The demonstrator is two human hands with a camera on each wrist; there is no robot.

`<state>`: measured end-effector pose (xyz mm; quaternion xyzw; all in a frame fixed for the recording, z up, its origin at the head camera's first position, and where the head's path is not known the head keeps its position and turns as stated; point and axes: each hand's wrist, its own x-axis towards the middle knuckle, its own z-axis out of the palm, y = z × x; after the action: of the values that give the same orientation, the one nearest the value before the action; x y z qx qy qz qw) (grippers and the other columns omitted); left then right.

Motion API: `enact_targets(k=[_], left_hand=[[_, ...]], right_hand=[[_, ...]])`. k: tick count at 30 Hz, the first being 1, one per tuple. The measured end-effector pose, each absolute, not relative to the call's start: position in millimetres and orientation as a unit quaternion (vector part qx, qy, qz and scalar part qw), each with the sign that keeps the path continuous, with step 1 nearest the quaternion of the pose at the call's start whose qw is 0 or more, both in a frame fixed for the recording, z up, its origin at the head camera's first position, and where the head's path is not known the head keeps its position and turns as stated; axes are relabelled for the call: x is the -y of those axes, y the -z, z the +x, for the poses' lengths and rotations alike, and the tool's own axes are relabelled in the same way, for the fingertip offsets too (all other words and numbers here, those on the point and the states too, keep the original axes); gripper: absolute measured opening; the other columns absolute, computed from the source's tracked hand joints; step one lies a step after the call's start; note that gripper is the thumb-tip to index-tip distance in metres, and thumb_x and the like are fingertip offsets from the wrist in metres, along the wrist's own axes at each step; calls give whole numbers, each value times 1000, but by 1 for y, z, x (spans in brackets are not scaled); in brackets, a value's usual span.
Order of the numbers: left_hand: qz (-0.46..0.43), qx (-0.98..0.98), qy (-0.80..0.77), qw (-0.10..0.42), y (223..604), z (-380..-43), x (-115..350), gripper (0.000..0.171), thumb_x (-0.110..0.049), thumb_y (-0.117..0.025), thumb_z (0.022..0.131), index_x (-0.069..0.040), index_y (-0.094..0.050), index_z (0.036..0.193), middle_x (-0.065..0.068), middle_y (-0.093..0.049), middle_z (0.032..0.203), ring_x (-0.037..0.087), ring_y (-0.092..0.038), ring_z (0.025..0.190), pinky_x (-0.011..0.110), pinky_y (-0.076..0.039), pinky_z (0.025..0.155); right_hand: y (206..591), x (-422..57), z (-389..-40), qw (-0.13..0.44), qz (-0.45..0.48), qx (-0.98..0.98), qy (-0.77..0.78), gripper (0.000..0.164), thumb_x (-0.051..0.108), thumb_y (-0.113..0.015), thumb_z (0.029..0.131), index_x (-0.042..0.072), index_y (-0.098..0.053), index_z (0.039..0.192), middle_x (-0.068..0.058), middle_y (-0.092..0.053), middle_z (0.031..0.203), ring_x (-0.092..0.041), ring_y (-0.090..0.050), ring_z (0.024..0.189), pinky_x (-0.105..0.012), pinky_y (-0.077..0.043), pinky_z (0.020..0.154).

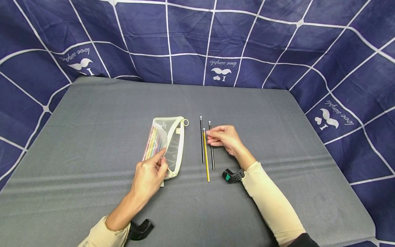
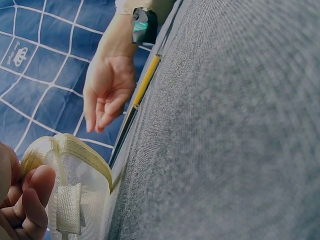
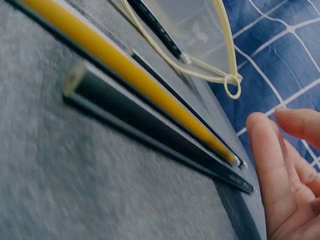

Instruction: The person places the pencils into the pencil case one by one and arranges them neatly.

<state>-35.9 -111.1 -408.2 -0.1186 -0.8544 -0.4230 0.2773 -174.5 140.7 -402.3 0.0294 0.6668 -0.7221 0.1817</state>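
A see-through pencil pouch (image 1: 180, 151) with pale yellow edging lies on the grey surface, several coloured sticks (image 1: 153, 145) showing through its left side. My left hand (image 1: 149, 175) pinches the pouch by its near edge, with the index finger stretched along the opening. Right of the pouch lie two black pencils (image 1: 202, 147) and a yellow pencil (image 1: 207, 163), roughly side by side. Just over the right-hand black pencil (image 1: 212, 158) is my right hand (image 1: 226, 140). In the right wrist view its fingers (image 3: 267, 155) hold nothing and stay apart from the pencils.
A yellow ring pull (image 1: 186, 122) sits at the pouch's far corner. The grey padded surface (image 1: 108, 130) stretches around the things. Behind and at both sides hangs a blue cloth (image 1: 191, 34) with white grid lines. Each wrist wears a black device (image 1: 233, 176).
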Motion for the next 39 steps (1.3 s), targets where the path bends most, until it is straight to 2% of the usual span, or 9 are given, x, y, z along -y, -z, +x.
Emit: enact_targets(k=[10, 20, 30, 39], left_hand=[[-120, 853, 425, 277, 408, -36, 111, 34, 11, -60, 81, 10, -69, 114, -1, -65, 61, 3, -58, 45, 15, -45, 42], [-122, 853, 426, 276, 409, -36, 111, 34, 11, -60, 81, 11, -69, 114, -2, -65, 62, 2, -57, 45, 15, -44, 41], [-123, 853, 430, 271, 409, -36, 110, 34, 11, -61, 81, 11, -68, 115, -2, -64, 62, 1, -56, 46, 14, -44, 42], [-121, 853, 431, 268, 410, -35, 111, 34, 11, -61, 81, 11, -68, 115, -2, -64, 62, 1, -57, 46, 14, -44, 42]], right_hand=[[406, -153, -179, 178, 51, -735, 653, 14, 0, -79, 80, -4, -66, 85, -6, -68, 67, -10, -65, 52, -24, -56, 53], [405, -150, -177, 168, 52, -791, 586, 24, 3, -85, 74, -7, -66, 84, -6, -69, 65, -9, -64, 51, -24, -56, 53], [403, -149, -179, 176, 48, -817, 548, 27, 3, -86, 73, -8, -67, 88, -6, -69, 67, -9, -64, 51, -25, -57, 54], [403, -148, -178, 183, 32, -822, 538, 19, 0, -82, 76, -7, -68, 87, -5, -68, 64, -8, -63, 51, -25, -56, 53]])
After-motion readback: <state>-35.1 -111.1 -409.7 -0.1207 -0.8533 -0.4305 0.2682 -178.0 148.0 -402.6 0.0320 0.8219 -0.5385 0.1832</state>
